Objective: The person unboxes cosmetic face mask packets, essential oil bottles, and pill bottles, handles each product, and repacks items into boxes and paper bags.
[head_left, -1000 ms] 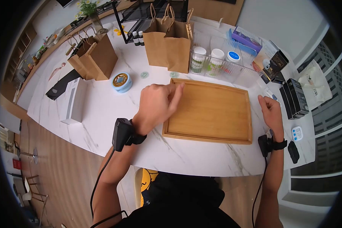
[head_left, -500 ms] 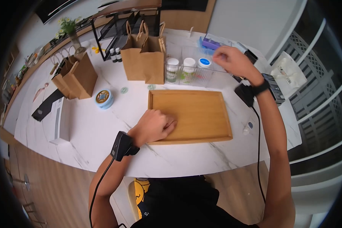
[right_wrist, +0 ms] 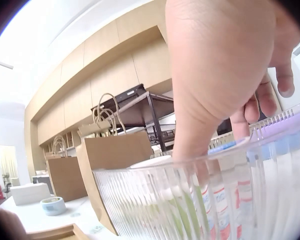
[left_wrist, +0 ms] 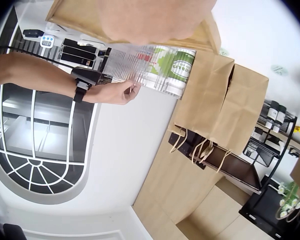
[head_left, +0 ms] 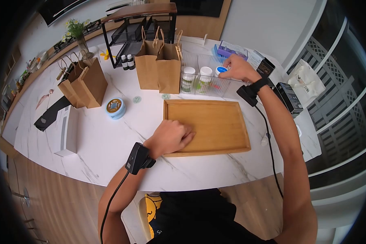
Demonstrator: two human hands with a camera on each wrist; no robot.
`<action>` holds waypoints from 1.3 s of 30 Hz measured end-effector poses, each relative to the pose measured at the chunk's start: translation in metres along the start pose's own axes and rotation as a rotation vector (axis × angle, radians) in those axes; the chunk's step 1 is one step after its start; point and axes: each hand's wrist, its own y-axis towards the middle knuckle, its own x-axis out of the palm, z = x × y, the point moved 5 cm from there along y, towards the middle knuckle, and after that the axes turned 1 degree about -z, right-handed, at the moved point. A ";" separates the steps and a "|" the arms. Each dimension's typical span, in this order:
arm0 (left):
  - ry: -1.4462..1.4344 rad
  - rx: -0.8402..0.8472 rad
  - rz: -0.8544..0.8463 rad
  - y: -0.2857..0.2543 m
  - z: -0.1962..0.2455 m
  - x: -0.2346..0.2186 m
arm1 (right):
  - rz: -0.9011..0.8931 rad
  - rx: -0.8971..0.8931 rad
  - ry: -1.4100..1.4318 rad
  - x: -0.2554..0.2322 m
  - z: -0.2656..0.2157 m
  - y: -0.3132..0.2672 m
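My right hand reaches into the clear ribbed bin, thumb and fingers around the blue-lidded jar. In the right wrist view the thumb is down behind the bin's wall, beside the jar's red-and-white label. Two white-capped bottles, one and another, stand left of that jar in the bin. My left hand rests at the lower left of the wooden tray, fingers loosely curled, holding nothing.
Brown paper bags stand left of the bin, and others farther left. A light blue round tin and white box lie on the left. Black boxes and a white bag are at the right.
My right hand has moved from the table's right side up and left to the blue-lidded jar. My left hand has lowered onto the tray's left part. The head view has shifted.
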 end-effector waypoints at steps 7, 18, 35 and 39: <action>-0.054 -0.063 0.217 0.000 -0.002 -0.008 | 0.471 -0.016 0.480 -0.062 -0.028 -0.068; -0.473 0.091 0.332 -0.001 0.022 -0.023 | -0.124 -0.016 1.321 0.043 -0.093 -0.179; -0.382 0.083 0.166 0.001 0.029 -0.016 | -0.068 -0.070 1.250 0.071 -0.090 -0.194; -0.397 0.072 0.152 0.000 0.028 -0.015 | -0.097 -0.063 1.277 0.079 -0.087 -0.193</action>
